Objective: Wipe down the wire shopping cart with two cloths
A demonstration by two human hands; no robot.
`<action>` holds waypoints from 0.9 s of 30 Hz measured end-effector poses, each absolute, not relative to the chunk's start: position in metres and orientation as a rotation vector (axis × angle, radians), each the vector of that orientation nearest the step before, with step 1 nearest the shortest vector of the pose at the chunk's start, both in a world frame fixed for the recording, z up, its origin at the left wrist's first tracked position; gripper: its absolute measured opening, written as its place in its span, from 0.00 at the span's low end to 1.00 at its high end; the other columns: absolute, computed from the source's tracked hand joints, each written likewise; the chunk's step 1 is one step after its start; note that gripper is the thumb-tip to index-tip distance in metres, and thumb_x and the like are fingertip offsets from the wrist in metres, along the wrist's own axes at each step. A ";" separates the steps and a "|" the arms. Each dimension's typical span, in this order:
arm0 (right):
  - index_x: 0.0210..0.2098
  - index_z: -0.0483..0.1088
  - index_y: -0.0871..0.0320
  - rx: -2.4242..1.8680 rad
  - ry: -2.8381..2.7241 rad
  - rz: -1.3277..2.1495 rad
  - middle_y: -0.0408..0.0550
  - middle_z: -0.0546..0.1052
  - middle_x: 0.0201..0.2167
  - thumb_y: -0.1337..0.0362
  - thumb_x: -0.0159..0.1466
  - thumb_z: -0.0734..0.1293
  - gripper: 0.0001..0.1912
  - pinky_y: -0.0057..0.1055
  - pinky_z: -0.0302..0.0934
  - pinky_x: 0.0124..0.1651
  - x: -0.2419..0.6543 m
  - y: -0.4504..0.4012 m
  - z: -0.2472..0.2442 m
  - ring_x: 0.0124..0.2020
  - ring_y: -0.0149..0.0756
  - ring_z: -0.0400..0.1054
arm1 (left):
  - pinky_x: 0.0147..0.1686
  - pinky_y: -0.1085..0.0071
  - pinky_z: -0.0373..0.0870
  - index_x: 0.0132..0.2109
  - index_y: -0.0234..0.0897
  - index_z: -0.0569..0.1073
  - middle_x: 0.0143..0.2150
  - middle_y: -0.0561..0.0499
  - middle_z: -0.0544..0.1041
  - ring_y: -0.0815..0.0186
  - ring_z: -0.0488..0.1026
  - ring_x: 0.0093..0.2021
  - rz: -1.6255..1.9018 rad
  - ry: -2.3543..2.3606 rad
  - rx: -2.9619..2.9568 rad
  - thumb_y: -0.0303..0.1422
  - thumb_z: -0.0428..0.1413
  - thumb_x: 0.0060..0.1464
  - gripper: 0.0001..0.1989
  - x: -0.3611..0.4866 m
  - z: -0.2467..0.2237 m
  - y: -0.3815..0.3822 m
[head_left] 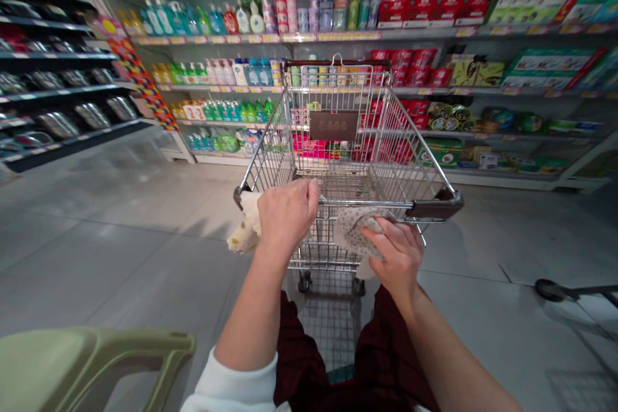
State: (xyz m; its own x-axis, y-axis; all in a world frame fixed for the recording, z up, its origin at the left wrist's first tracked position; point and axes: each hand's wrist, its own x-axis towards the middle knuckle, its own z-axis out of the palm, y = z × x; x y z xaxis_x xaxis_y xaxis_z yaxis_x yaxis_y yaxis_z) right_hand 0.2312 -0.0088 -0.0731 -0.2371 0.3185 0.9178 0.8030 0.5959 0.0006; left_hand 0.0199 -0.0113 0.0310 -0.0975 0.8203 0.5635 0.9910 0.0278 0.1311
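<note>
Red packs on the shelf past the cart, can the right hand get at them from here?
Probably not: the right hand is at the near rail of the wire shopping cart, and the cart's whole length and a stretch of tiled floor lie between it and the red packs.

A cream cloth (pixel 246 225) bunches beneath the left hand (pixel 287 219), while a grey cloth (pixel 361 232) speckled with dark dots lies under the right hand (pixel 393 257), on a silver wire shopping cart (pixel 333 167) with dark brown grips (pixel 434 208). Dark maroon checked trousers (pixel 309 347), a white sleeve (pixel 236 386), a pale green plastic rim (pixel 87 354) and red boxes (pixel 420 58) surround them.
</note>
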 end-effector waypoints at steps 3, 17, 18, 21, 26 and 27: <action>0.45 0.77 0.50 -0.883 -1.727 -0.686 0.47 0.77 0.47 0.75 0.56 0.65 0.20 0.38 0.60 0.56 0.240 -0.005 -0.060 0.48 0.38 0.70 | 0.29 0.66 0.52 0.31 0.39 0.76 0.30 0.46 0.80 0.61 0.72 0.30 -0.703 -1.972 -1.849 0.44 0.36 0.67 0.29 0.019 0.031 -0.012; 0.50 0.74 0.50 -0.909 -1.591 -0.713 0.52 0.73 0.54 0.73 0.59 0.65 0.22 0.44 0.65 0.55 0.279 0.000 -0.069 0.53 0.45 0.69 | 0.28 0.66 0.47 0.30 0.39 0.74 0.29 0.46 0.79 0.61 0.72 0.30 -0.639 -1.961 -1.822 0.44 0.36 0.66 0.28 0.019 0.033 -0.013; 0.52 0.73 0.50 -0.926 -1.548 -0.759 0.53 0.72 0.55 0.72 0.59 0.65 0.22 0.46 0.65 0.55 0.286 0.003 -0.068 0.54 0.47 0.68 | 0.28 0.66 0.47 0.30 0.39 0.74 0.29 0.46 0.79 0.61 0.72 0.30 -0.639 -1.953 -1.823 0.44 0.36 0.67 0.28 0.019 0.033 -0.013; 0.52 0.73 0.52 -0.964 -1.510 -0.871 0.57 0.70 0.58 0.72 0.59 0.66 0.22 0.49 0.64 0.55 0.302 0.013 -0.088 0.56 0.51 0.67 | 0.28 0.66 0.46 0.29 0.39 0.74 0.28 0.46 0.78 0.61 0.72 0.29 -0.650 -1.937 -1.809 0.44 0.36 0.67 0.28 0.019 0.031 -0.013; 0.44 0.73 0.54 -1.057 -1.607 -0.772 0.59 0.72 0.54 0.73 0.58 0.65 0.15 0.45 0.67 0.50 0.312 0.006 -0.133 0.53 0.50 0.69 | 0.28 0.66 0.46 0.29 0.39 0.74 0.28 0.46 0.78 0.61 0.71 0.29 -0.653 -1.926 -1.799 0.43 0.37 0.67 0.27 0.018 0.030 -0.012; 0.43 0.73 0.53 -1.070 -1.599 -0.728 0.57 0.73 0.53 0.73 0.58 0.65 0.15 0.43 0.67 0.49 0.314 0.003 -0.132 0.51 0.48 0.70 | 0.28 0.66 0.46 0.29 0.39 0.73 0.28 0.46 0.78 0.61 0.72 0.29 -0.648 -1.924 -1.802 0.43 0.37 0.67 0.27 0.018 0.030 -0.011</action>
State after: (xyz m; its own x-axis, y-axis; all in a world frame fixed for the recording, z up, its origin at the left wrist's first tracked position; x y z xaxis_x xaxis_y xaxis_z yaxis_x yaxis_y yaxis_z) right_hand 0.3135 0.0029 -0.1316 -0.0699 0.2804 0.9573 0.9062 0.4190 -0.0565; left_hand 0.0182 -0.0115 0.0298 -0.0687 0.7998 0.5963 0.9976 0.0497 0.0484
